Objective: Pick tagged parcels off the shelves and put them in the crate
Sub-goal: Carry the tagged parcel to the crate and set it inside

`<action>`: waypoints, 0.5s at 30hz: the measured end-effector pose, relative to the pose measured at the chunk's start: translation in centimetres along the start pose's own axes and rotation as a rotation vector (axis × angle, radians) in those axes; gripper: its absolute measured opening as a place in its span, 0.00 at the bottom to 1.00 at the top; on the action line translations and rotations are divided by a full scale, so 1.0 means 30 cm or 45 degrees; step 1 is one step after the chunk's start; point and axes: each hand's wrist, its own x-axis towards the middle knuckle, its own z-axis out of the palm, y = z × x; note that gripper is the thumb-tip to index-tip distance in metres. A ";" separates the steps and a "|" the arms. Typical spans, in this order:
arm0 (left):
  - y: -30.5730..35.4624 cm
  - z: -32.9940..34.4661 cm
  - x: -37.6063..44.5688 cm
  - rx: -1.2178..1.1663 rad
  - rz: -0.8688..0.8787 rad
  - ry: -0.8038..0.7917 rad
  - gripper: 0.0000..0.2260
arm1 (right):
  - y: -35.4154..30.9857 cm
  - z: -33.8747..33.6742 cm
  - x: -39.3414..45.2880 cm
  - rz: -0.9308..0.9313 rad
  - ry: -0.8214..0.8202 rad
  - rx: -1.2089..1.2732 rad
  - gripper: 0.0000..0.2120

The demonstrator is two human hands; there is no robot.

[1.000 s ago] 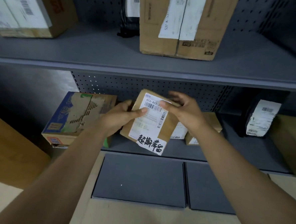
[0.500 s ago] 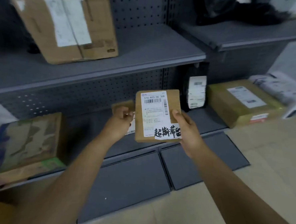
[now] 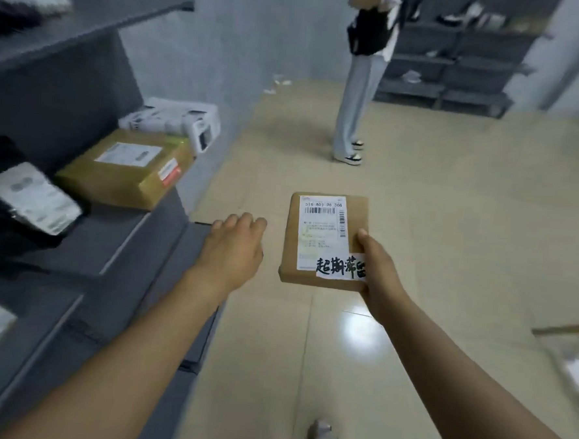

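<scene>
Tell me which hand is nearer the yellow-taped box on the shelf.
Left. The left hand hangs empty just right of the shelf edge, below and right of the yellow-taped box. The right hand is farther right, holding the tagged parcel.

The floor ahead of both hands is open and wide. On the left the shelf edge stands close beside the left hand, with a brown box and a black bag on it. A person stands further ahead, well apart from the parcel in the right hand.
</scene>
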 end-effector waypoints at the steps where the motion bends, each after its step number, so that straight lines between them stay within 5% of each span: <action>1: 0.095 -0.005 0.046 0.010 0.102 0.025 0.15 | -0.011 -0.100 -0.009 -0.001 0.067 0.025 0.27; 5: 0.502 -0.018 0.204 0.081 0.440 0.075 0.13 | -0.049 -0.503 -0.040 -0.024 0.287 0.139 0.22; 15: 1.730 -0.039 0.525 0.133 1.059 0.306 0.14 | -0.154 -1.594 -0.183 -0.080 0.813 0.254 0.32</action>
